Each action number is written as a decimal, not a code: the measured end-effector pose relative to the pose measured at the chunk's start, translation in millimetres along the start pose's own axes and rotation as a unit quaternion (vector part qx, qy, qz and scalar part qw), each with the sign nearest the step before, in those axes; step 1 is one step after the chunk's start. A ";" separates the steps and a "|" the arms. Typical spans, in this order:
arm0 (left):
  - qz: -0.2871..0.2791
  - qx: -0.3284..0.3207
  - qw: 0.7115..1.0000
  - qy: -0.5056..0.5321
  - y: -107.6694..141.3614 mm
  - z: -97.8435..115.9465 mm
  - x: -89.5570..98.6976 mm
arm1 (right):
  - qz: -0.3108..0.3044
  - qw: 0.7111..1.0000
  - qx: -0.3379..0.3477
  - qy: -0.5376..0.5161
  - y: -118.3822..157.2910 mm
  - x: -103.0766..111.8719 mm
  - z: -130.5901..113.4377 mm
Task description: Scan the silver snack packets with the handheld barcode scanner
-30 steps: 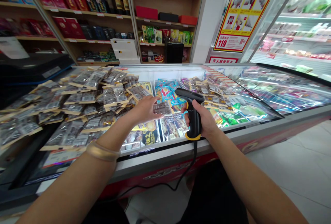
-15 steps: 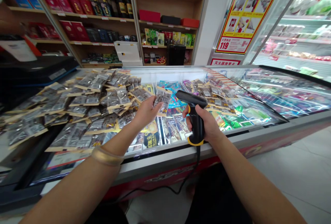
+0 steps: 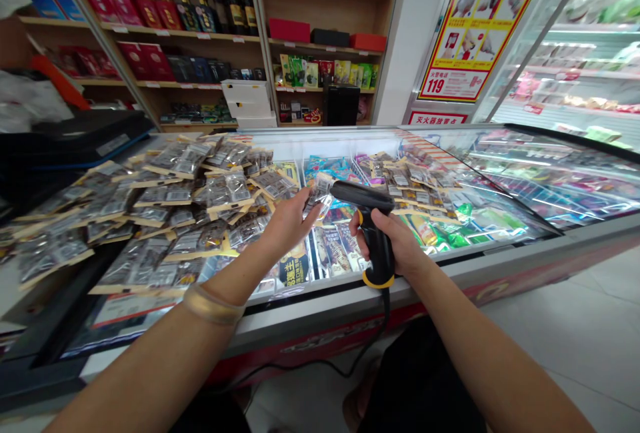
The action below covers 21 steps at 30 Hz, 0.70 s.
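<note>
My left hand [image 3: 290, 223], with a gold bangle on the wrist, pinches a small clear packet [image 3: 320, 193] above the freezer. Wrapped round the handle of a black and yellow barcode scanner [image 3: 377, 246] is my right hand [image 3: 400, 243]. The scanner's head points left and is close to the packet; whether they touch I cannot tell. A large pile of similar packets [image 3: 185, 186] lies left of my left hand. Behind and right of the scanner is a smaller pile of packets [image 3: 415, 186].
The chest freezer [image 3: 320, 289] holds colourful bags under glass. The scanner's cable [image 3: 310, 363] hangs down in front. At the far left are a black device [image 3: 95, 133] and part of another person's arm [image 3: 15, 43]. Shelves [image 3: 200, 35] with boxes and bottles stand behind.
The packet in my left hand has tilted and moved slightly right. The scanner's head has shifted left and a little down, closer to it. At the far left, the white cup is out of sight.
</note>
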<state>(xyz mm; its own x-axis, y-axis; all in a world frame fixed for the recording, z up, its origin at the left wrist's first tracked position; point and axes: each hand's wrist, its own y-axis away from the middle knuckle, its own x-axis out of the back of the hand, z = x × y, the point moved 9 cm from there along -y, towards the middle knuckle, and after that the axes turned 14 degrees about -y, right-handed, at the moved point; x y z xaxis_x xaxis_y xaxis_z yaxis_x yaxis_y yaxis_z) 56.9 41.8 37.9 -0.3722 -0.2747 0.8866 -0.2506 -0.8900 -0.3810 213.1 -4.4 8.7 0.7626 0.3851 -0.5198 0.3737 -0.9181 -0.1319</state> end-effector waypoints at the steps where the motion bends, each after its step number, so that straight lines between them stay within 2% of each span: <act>1: 0.001 -0.003 1.000 0.000 0.4 0.1 -0.2 | 0.001 1.000 -0.002 0.001 -0.1 0.0 0.3; 8: 0.017 -0.028 0.999 0.000 2.1 2.6 0.0 | 0.011 1.000 -0.002 0.005 -1.3 1.7 0.0; 13: 0.017 -0.022 1.000 -0.010 2.4 0.8 -1.2 | 0.015 1.000 -0.005 -0.002 -0.6 0.7 -1.3; 16: 0.012 -0.006 1.000 -0.001 2.2 -1.5 -1.8 | 0.023 1.000 0.002 -0.012 -1.6 3.1 0.0; 21: 0.047 0.057 0.996 0.059 -8.2 2.7 10.3 | 0.043 0.997 0.035 -0.052 -8.0 12.1 -7.6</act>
<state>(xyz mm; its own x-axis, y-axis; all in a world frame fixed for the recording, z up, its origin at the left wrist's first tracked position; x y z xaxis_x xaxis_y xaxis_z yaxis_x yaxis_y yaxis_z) 57.5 45.3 50.9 -0.4931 -0.3194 0.8092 -0.1101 -0.8998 -0.4222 223.4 8.3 9.9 0.7296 0.2962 -0.6164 0.2686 -0.9530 -0.1400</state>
